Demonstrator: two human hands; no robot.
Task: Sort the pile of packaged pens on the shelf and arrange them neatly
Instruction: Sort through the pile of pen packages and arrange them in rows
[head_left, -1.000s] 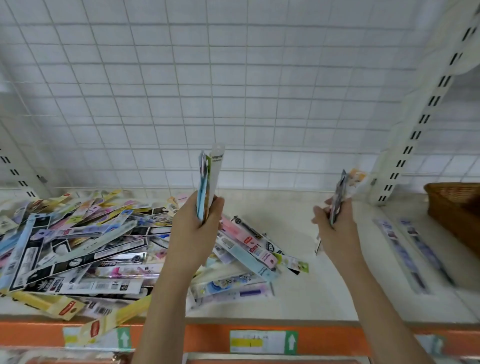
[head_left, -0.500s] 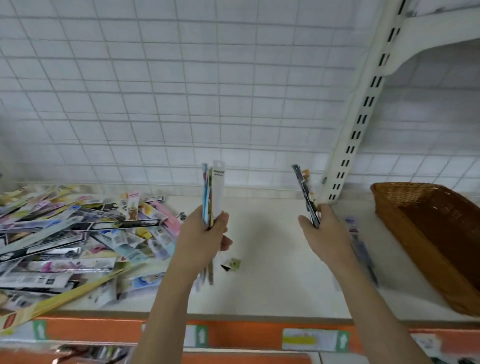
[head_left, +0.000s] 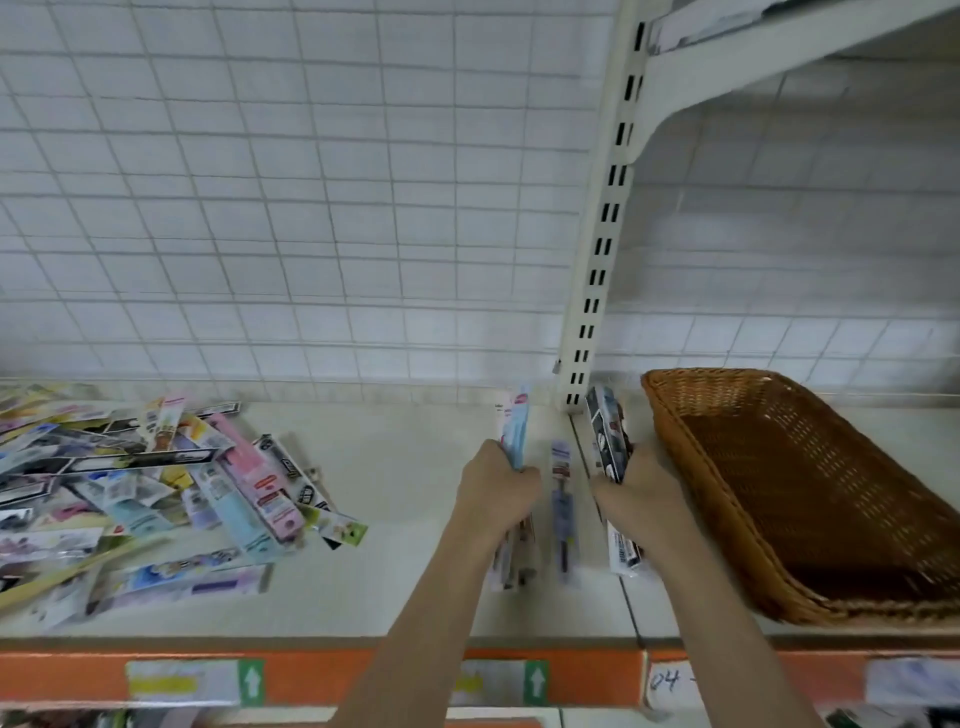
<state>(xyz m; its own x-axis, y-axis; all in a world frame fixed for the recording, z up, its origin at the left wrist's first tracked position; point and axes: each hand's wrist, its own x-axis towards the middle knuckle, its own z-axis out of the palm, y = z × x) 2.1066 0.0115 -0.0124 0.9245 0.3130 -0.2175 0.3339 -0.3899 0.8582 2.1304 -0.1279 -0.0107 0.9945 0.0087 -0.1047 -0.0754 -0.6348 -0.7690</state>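
A loose pile of packaged pens (head_left: 156, 488) covers the left part of the cream shelf (head_left: 405, 582). My left hand (head_left: 496, 488) grips a few pale blue and white pen packs (head_left: 514, 426), held on edge and low over the shelf. My right hand (head_left: 636, 486) grips a few dark pen packs (head_left: 605, 431), also on edge, just left of the basket. Between the two hands one purple pen pack (head_left: 562, 499) lies flat on the shelf. A white pack (head_left: 623, 553) lies flat under my right forearm.
A brown wicker basket (head_left: 675, 431) stands on the shelf at the right, close to my right hand. A slotted white upright (head_left: 597, 260) rises from the shelf's back just behind the hands. White wire grid forms the back wall. Orange price rail (head_left: 322, 675) runs along the front edge.
The view has swung right, so the pile sits further left and the basket is nearer. Both hands have come down with their packs, closer together and close to the shelf beside the flat purple pack.
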